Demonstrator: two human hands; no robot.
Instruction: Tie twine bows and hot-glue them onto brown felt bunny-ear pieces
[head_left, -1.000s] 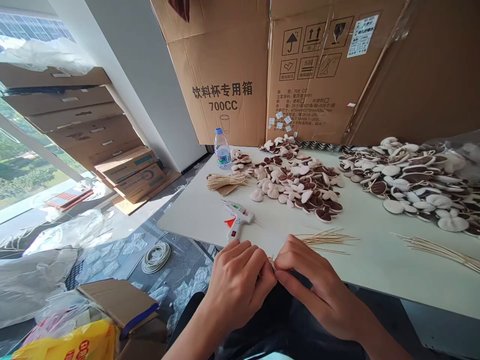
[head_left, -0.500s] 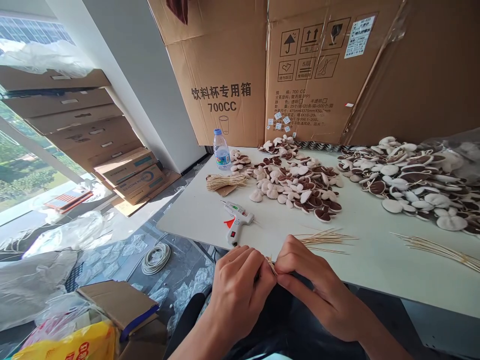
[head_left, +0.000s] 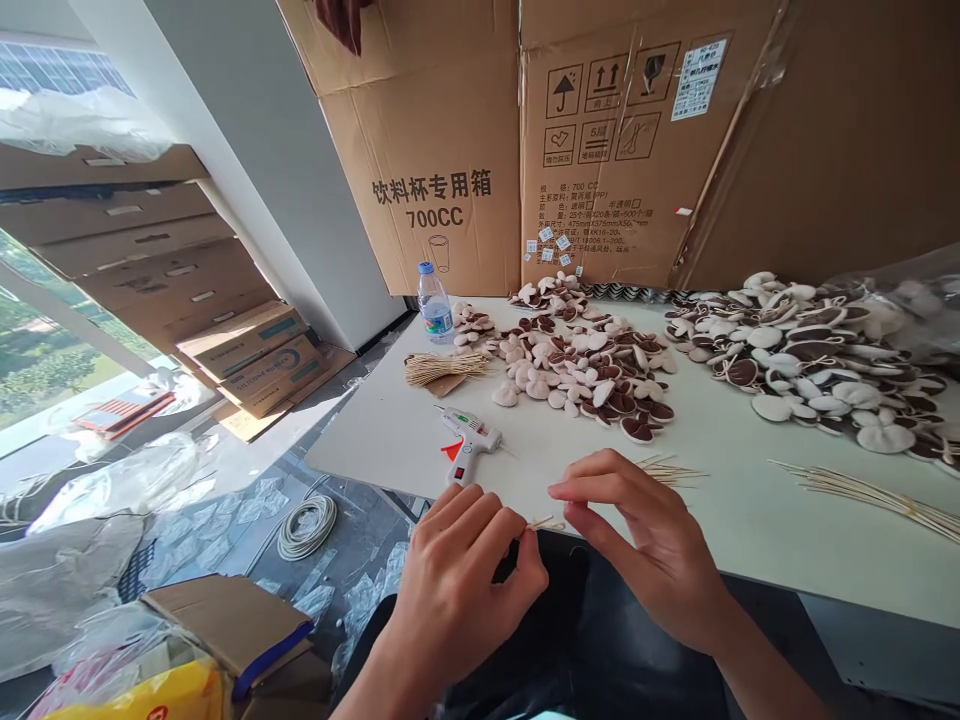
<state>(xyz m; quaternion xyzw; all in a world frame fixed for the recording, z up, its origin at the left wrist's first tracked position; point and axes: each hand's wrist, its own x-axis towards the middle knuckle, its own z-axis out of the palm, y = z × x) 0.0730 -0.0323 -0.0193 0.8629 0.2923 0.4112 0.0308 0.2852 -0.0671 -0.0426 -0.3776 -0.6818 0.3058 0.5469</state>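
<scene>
My left hand (head_left: 469, 575) is closed in a pinch at the table's front edge. Between its thumb and forefinger pokes out a thin pale strand (head_left: 546, 523), seemingly looped; the rest of it is hidden by the fingers. Just right of the strand, my right hand (head_left: 643, 540) is open, thumb and fingers apart with nothing between them. Beyond the left hand lies a white glue gun (head_left: 471, 440) with a red trigger. Thin straw-coloured sticks (head_left: 667, 470) lie behind the right hand, partly covered by it.
On the white table (head_left: 360, 430) are a bundle of sticks (head_left: 446, 367), a water bottle (head_left: 435, 305), and piles of brown-and-white plush pieces (head_left: 585, 365), (head_left: 817, 350). More sticks (head_left: 870, 497) lie at right. Large cardboard (head_left: 442, 120) stands behind; coiled cable (head_left: 307, 528) lies on the floor.
My right hand has let go of the pale strand and drawn away, its fingers spreading. My left hand still pinches the strand. The view has shifted slightly.
</scene>
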